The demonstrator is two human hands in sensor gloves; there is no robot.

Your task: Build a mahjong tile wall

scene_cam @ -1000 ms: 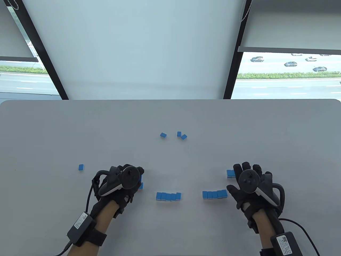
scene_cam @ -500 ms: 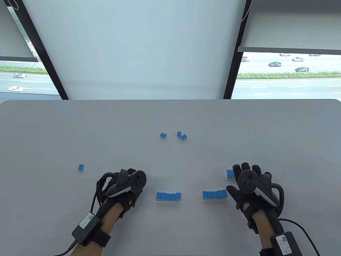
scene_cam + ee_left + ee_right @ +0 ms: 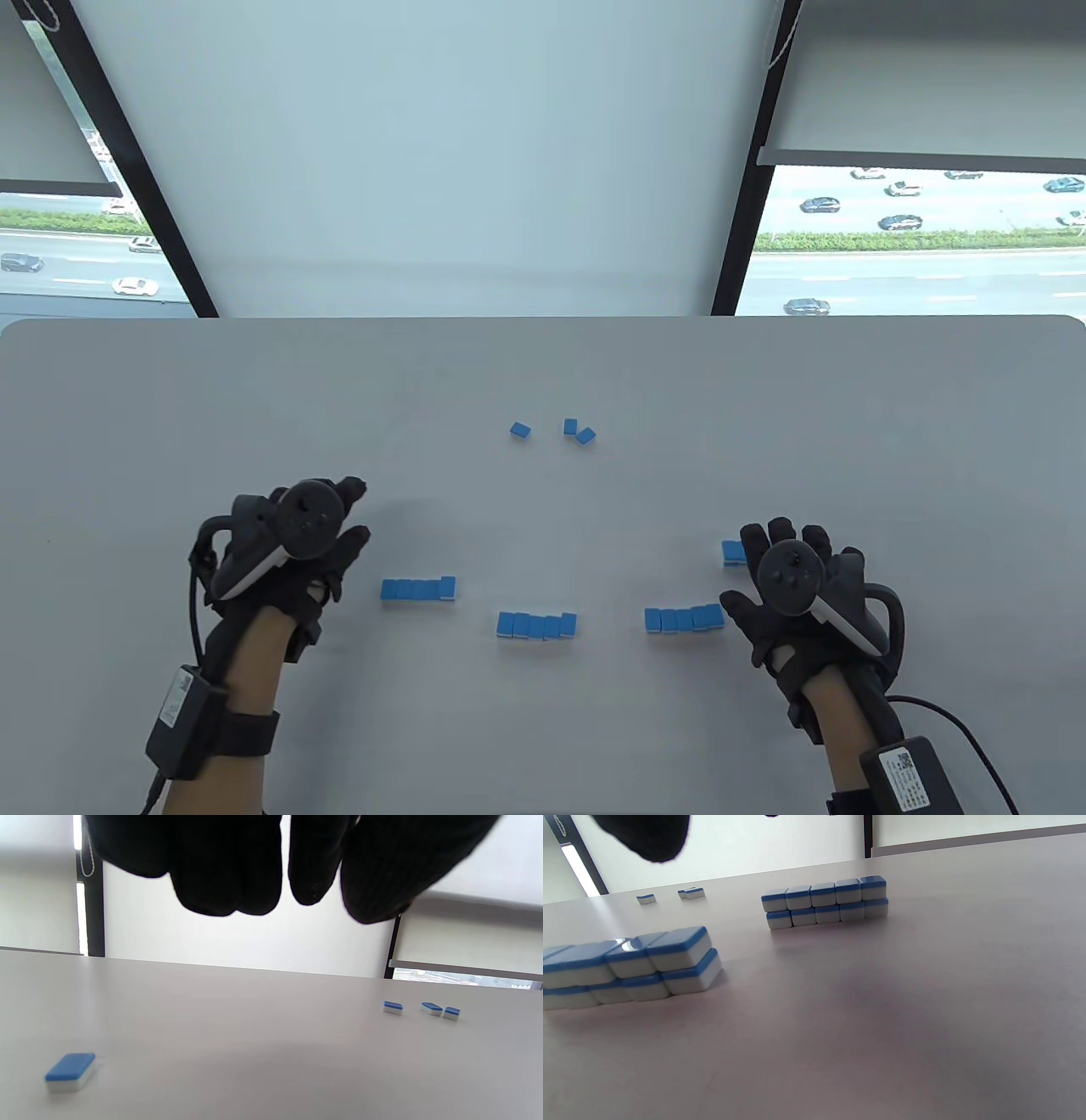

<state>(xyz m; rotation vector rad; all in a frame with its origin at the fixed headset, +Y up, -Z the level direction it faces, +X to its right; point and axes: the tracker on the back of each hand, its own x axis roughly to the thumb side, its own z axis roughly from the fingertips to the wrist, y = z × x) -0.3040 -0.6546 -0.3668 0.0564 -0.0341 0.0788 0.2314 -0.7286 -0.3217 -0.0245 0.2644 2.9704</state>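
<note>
Table view shows the tiles as short blue-topped rows near my edge of the table (image 3: pixel 543 373): a left row (image 3: pixel 418 588), a middle row (image 3: pixel 537 625) and a right row (image 3: pixel 684 618), well apart from one another, with a further clump (image 3: pixel 735 552) half hidden behind my right hand (image 3: pixel 793 594). The right wrist view shows two of these rows stacked two high, white bodies under blue caps. Three loose tiles (image 3: pixel 553 430) lie farther out, and a single tile (image 3: pixel 70 1071) sits close under my left hand (image 3: pixel 293 543).

I judge each tile small, rigid and fairly dense, with smooth glossy faces that may slip under a glove. A single tile I would pinch across its long sides. A whole row I would squeeze inward from both ends, since the stack can buckle in the middle.

My left hand hovers above the table, fingers (image 3: pixel 225 866) loosely hanging and holding nothing. My right hand is spread flat just beside the right row, fingers straight, gripping nothing.
</note>
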